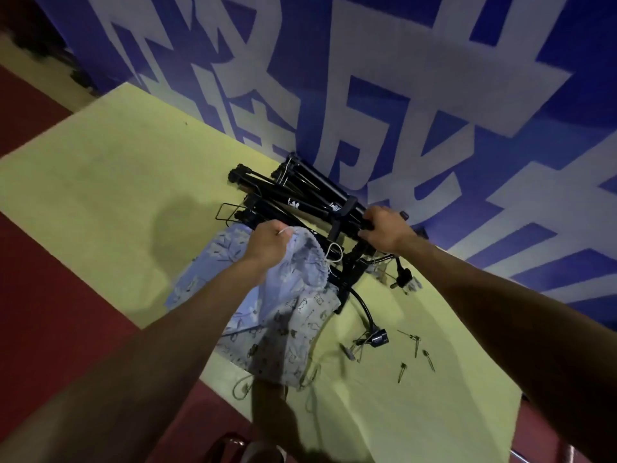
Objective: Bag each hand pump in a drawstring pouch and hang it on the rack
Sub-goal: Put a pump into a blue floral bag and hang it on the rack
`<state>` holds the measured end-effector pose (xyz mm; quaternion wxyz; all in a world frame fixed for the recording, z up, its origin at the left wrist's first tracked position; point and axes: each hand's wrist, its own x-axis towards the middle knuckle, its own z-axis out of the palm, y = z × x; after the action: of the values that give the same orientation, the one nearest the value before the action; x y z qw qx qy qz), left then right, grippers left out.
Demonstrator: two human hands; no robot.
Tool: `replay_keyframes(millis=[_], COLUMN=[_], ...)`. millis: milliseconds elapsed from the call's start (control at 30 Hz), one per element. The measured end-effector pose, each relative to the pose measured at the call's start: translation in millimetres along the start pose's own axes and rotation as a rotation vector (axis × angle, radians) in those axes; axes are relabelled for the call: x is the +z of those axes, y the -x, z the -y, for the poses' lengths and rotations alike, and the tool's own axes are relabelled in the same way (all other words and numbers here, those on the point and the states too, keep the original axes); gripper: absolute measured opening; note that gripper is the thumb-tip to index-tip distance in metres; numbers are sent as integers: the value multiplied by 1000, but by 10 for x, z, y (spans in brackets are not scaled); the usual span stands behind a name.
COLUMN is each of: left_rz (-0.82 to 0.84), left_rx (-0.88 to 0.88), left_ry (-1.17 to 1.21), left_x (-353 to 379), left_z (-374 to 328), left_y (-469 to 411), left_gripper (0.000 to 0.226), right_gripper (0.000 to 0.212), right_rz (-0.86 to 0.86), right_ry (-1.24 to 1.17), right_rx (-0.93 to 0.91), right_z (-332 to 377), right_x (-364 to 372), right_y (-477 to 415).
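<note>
makeshift packing station, venue type unclear. table [100,182] under yellow-green cloth against blue backdrop [500,45] with large white characters; dark red floor [50,312]; black hand pumps [300,192] heaped on table.

On my feed my left hand [267,245] pinches the white drawstring of a light blue printed cloth pouch [295,282] near the middle of the yellow-green table [117,182]. My right hand [385,228] is wrapped round one pump in the heap of black metal hand pumps [283,188] at the far edge, right against the blue banner with white characters [400,78]. A grey printed cloth pouch [283,349] droops over the near edge, with small metal needles [414,339] scattered beside it.
</note>
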<state>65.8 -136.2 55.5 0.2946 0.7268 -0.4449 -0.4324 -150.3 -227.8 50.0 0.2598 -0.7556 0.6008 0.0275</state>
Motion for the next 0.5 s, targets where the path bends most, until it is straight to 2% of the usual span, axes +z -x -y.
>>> replay_keyframes(millis=[100, 200, 267, 367, 500], left_rz=[-14, -12, -16, -43, -38], left_rx=[-197, -313, -354, -329, -160], left_ry=[216, 276, 355, 273, 157], left_x=[63, 77, 90, 91, 56], left_z=[33, 78, 96, 94, 140], left_y=[-141, -212, -238, -219, -149], left_gripper=[32, 44, 43, 22, 31], right_gripper=[37, 46, 50, 51, 54], right_rz=[-43, -37, -3, -8, -23], right_ry=[13, 10, 32, 309, 524], right_rx=[-104, -166, -174, -181, -202], right_z=[107, 293, 391, 452, 504], right_x=[115, 208, 300, 468, 537], right_y=[-268, -501, -633, -789, -900])
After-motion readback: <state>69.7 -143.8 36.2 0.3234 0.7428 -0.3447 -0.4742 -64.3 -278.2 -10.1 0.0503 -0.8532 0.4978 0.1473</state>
